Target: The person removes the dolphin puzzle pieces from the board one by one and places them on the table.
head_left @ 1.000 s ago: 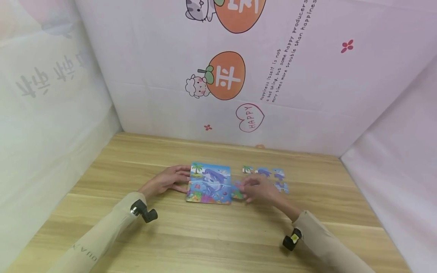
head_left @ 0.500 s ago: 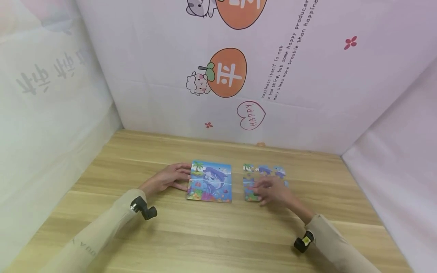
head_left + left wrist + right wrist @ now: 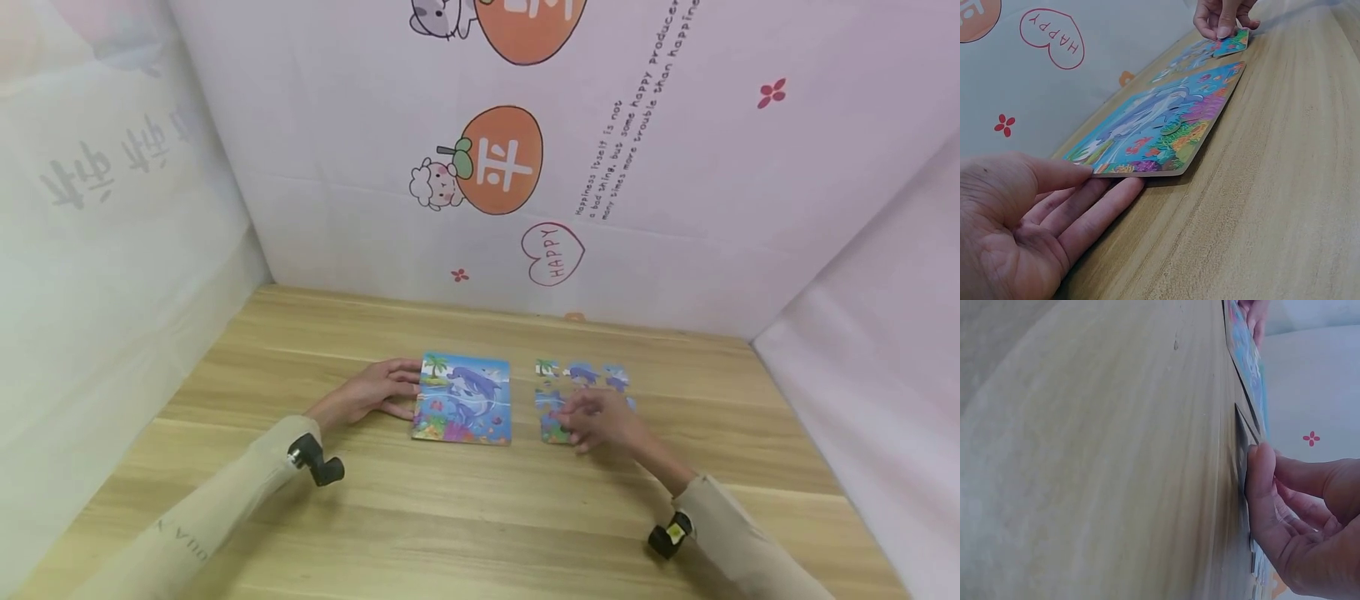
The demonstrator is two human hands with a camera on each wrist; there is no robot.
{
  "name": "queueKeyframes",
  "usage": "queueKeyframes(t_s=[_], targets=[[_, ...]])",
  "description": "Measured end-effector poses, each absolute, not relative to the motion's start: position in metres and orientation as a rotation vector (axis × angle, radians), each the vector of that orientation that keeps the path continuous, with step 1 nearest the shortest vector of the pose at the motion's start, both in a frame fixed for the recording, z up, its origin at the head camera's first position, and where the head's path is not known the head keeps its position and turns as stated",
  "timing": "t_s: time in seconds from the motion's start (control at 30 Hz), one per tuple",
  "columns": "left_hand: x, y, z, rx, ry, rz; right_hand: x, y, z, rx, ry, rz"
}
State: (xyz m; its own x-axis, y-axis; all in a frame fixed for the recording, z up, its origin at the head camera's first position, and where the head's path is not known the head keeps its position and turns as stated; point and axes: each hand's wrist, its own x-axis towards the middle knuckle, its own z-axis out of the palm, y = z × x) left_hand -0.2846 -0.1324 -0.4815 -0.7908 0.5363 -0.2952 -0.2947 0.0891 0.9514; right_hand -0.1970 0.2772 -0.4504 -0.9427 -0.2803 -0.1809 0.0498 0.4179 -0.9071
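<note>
A square dolphin picture board (image 3: 461, 400) lies on the wooden table. At its left edge my left hand (image 3: 378, 390) pinches it, with the thumb (image 3: 1063, 175) along the top edge and the fingers reaching underneath. To the right, small jigsaw pieces (image 3: 581, 374) with the same sea picture lie in rows. My right hand (image 3: 603, 418) holds a coral-patterned corner piece (image 3: 1234, 44) between thumb and fingers at the lower left of these rows. Seen from the right wrist, that piece is tilted edge-on. The hand covers several pieces behind it.
The wooden table (image 3: 450, 517) extends in front of both hands. A white printed cloth (image 3: 360, 167) hangs behind it, with more cloth at the left and right sides. A small black camera is worn on each sleeve.
My right hand has moved right with the corner piece, from beside the board to below the loose pieces. The left hand stays at the board's left edge.
</note>
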Motion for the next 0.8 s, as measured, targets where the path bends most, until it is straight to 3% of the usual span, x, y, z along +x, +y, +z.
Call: queueKeyframes(t_s=[0.8], targets=[[-0.285, -0.133, -0.484, 0.247, 1.777, 1.772, -0.195, 0.264, -0.453, -0.246, 2.755, -1.189]])
